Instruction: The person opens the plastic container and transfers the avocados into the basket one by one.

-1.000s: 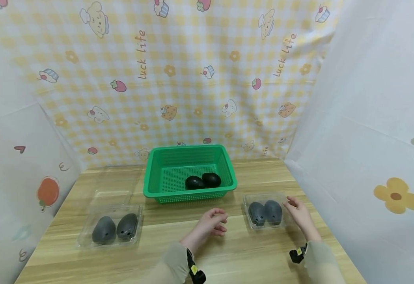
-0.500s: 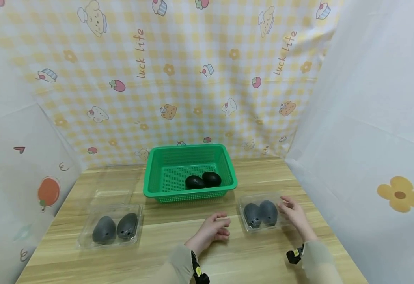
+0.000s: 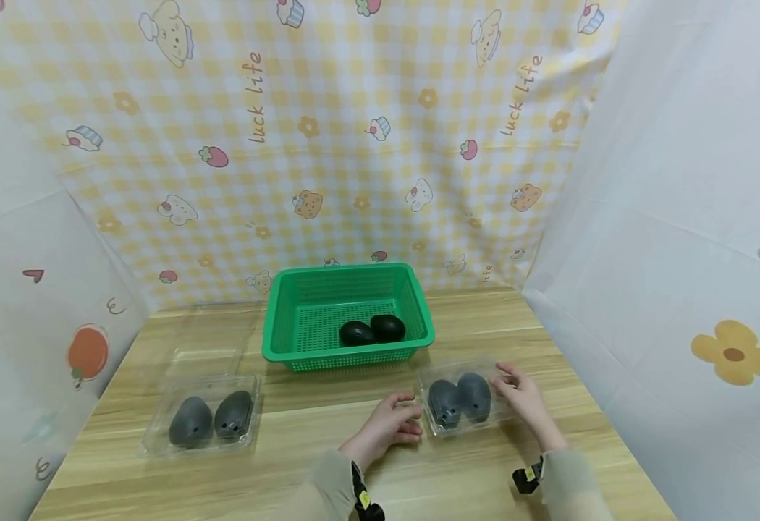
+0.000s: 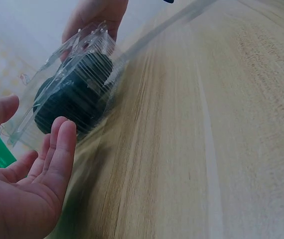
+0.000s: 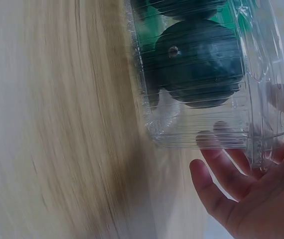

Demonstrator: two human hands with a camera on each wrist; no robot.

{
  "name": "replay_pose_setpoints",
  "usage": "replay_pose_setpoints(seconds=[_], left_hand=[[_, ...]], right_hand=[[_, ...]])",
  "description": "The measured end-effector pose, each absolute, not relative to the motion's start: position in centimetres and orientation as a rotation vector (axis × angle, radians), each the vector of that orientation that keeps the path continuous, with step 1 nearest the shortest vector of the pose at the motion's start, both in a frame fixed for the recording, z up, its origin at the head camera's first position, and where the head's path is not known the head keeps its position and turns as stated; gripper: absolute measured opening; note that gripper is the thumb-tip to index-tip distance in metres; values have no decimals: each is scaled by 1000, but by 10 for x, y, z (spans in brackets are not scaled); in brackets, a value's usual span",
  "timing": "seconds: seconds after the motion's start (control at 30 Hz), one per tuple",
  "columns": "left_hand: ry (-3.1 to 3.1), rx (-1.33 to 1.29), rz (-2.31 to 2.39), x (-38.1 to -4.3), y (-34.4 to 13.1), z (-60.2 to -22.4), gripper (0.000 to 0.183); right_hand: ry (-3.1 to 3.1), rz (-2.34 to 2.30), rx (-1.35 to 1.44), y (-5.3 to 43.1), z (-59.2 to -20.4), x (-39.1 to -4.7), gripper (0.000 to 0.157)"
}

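Observation:
A clear plastic clamshell box [image 3: 454,430] holds two dark grey egg-shaped pieces [image 3: 475,396] with small holes in them. My right hand [image 3: 522,400] grips its right end, thumb over the lid side and fingers at the end wall; the right wrist view shows the fingertips [image 5: 207,139] partly through the ridged plastic. Close to the box's left end is my left hand [image 3: 389,427], palm toward it, fingers loosely bent and nothing in them. In the left wrist view the box [image 4: 77,89] lies just past the left fingertips.
Behind the hands stands a green plastic basket [image 3: 347,357] with two glossy black egg-shaped pieces [image 3: 388,328] inside. At left, an open clamshell box [image 3: 256,412], its lid [image 3: 207,354] laid back, holds two more grey pieces [image 3: 191,422]. Patterned cloth [image 3: 328,166] walls the wooden table.
The box on the right has slid left across the table with my right hand, turning slightly. My left hand has moved a little to the right, and the gap between it and the box has narrowed.

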State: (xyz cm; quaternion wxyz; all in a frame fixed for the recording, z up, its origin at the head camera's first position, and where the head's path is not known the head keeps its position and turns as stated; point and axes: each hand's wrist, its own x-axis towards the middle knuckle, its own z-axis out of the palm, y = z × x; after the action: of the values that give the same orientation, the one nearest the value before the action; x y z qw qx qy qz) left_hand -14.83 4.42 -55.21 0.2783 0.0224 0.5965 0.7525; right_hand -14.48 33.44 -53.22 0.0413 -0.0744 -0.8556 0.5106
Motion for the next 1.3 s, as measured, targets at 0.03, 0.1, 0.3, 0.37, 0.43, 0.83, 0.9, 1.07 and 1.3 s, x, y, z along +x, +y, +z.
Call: replay_pose_setpoints(seconds=[0.03, 0.1, 0.3, 0.37, 0.43, 0.83, 0.9, 1.07, 1.3], left_hand=[[1599, 59, 2018, -148, 44, -552, 56], [1598, 57, 2013, -147, 45, -552, 55], [1605, 51, 2032, -146, 45, -551, 52], [1601, 49, 2052, -146, 43, -553, 50], [1595, 48, 2073, -147, 41, -553, 48], [1588, 84, 2122, -149, 21, -552, 46], [1591, 84, 2121, -149, 16, -552, 46], [1603, 89, 2115, -149, 4, -552, 47], [1608, 92, 2114, -151, -14, -556, 48]], right_hand=[[-2627, 1561, -221, 332, -532, -144, 48], [-2632, 1558, -216, 328, -531, -143, 48], [-2616, 1563, -180, 317, -528, -140, 47], [-2607, 1562, -175, 315, -528, -140, 45], [-2607, 1548, -168, 313, -529, -140, 44], [-2584, 1620, -175, 305, -534, -141, 33], [-2590, 1631, -164, 304, -536, -141, 33], [-2594, 1683, -137, 299, -537, -141, 34], [-2599, 1729, -71, 288, -538, -141, 35]])
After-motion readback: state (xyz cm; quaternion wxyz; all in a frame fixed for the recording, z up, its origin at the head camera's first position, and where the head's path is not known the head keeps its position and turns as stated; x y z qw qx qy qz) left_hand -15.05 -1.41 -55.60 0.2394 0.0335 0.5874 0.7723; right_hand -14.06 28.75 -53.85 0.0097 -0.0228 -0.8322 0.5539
